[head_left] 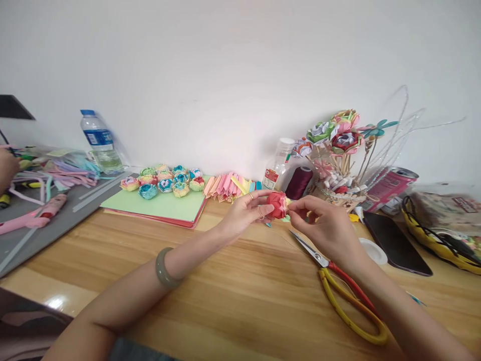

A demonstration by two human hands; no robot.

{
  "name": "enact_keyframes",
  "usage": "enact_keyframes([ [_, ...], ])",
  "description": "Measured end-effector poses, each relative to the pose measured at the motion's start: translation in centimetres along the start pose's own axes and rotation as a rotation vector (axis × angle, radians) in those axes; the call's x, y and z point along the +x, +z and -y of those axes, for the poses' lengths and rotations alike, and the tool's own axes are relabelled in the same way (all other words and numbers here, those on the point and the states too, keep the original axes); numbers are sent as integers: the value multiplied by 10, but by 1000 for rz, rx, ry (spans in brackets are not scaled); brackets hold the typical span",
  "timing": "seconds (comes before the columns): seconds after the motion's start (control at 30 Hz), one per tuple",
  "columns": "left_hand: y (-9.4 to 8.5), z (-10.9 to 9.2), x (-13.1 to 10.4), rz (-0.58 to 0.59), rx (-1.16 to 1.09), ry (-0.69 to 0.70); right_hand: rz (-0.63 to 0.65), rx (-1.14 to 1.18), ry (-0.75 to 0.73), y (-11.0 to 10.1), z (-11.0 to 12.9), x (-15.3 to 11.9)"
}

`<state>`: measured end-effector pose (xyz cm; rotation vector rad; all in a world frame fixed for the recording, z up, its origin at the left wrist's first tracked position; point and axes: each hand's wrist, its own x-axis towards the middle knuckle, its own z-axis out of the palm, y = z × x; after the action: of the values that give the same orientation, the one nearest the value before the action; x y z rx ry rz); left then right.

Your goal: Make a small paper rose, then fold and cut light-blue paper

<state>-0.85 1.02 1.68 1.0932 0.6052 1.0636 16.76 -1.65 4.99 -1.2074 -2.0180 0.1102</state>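
A red paper flower (277,205) with a pale yellow part at its right side is held up over the wooden table. My left hand (250,213) grips it from the left, fingers wrapped round the red petals. At the flower's right edge, the thumb and index finger of my right hand (326,220) pinch the pale part. Open-bladed or closed, the scissors (351,306) with yellow and red handles lie partly under my right forearm; their tips point toward the flower. Behind my hands are folded pink and orange paper strips (225,187).
Several paper flowers (165,185) sit on green paper (150,206) at the left. Farther left are a water bottle (100,143), a pink glue gun (45,213) and another person's hand (6,168). Purple thread (299,182), a flower arrangement (345,143), a can (393,185) and a phone (396,244) stand or lie right.
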Motion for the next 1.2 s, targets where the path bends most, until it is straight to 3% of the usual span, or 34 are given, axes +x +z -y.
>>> enact_keyframes([
  [0.4,2,-2,0,-39,-24,45,55,-30,23,-5,3,1],
  [0.63,6,0,-4,-57,7,22,-220,-395,-189,10,4,-9],
  [0.7,6,0,-4,-72,-7,23,-244,-412,-228,12,5,-11],
  [0.77,6,1,-4,-82,-27,29,-187,-304,-180,10,5,-10],
  [1.0,5,1,-3,-71,-35,14,213,318,313,-8,0,4],
  [1.2,2,1,-2,-49,-57,-10,255,410,382,-13,0,8],
])
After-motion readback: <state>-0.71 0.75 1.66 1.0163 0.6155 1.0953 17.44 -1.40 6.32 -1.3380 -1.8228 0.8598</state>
